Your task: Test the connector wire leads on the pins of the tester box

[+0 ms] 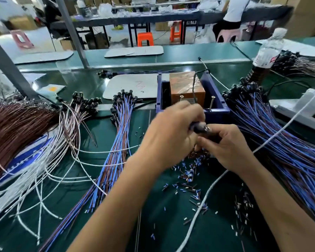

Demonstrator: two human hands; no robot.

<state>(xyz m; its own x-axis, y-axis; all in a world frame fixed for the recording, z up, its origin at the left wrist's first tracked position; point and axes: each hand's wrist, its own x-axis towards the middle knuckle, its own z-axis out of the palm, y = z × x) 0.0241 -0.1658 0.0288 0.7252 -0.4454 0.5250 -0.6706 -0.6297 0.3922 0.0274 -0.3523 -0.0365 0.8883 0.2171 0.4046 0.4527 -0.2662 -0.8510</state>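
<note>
The tester box (186,86), an orange-brown block in a dark blue tray (217,108), stands just beyond my hands, with two metal pins (211,102) upright at its near edge. My left hand (171,131) grips a black connector (198,127) with a metal tip, blurred by motion. My right hand (225,144) is curled close beside it and pinches the wire leads below the connector; the leads themselves are mostly hidden by the fingers. Both hands hover in front of the tray, short of the pins.
Bundles of blue and brown connector wires lie left of centre (116,142) and at the right (280,146). Brown and white wires (35,142) pile at the far left. Cut insulation bits (187,179) litter the green mat. A water bottle (267,50) stands back right. A white cable (262,146) crosses the right side.
</note>
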